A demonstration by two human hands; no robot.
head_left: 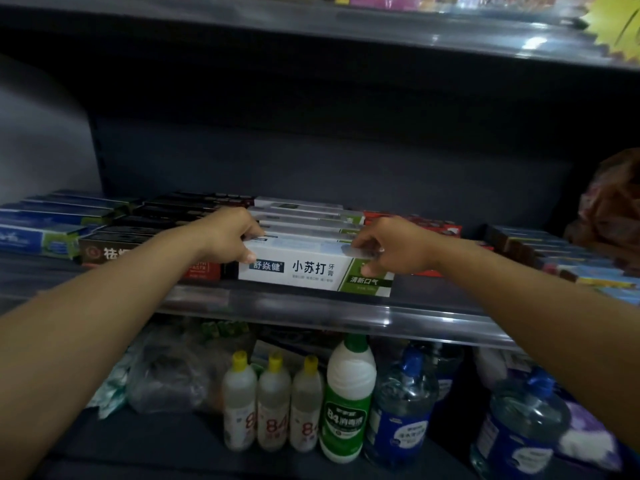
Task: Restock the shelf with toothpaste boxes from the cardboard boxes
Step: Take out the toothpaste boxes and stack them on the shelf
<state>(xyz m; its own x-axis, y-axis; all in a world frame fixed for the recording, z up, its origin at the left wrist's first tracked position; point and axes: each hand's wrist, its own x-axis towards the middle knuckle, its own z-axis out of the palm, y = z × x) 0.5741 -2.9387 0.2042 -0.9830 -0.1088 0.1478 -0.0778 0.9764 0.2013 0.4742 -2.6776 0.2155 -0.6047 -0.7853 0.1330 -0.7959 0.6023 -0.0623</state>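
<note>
A white and green toothpaste box point(304, 268) stands on its long edge at the front of the dark shelf point(277, 303). My left hand point(232, 239) grips its left end, thumb on the front face. My right hand point(391, 245) pinches its right end, thumb on the green panel. Behind it lie several more white toothpaste boxes point(304, 216) in a row reaching to the back. No cardboard box is in view.
Dark toothpaste boxes point(145, 230) and blue ones point(45, 226) fill the shelf's left; red boxes point(415, 221) and more blue ones point(561, 258) lie right. Below stand yellow-capped bottles point(273, 403), a green-labelled bottle point(348, 400) and blue water jugs point(401, 407). Another shelf point(346, 32) runs overhead.
</note>
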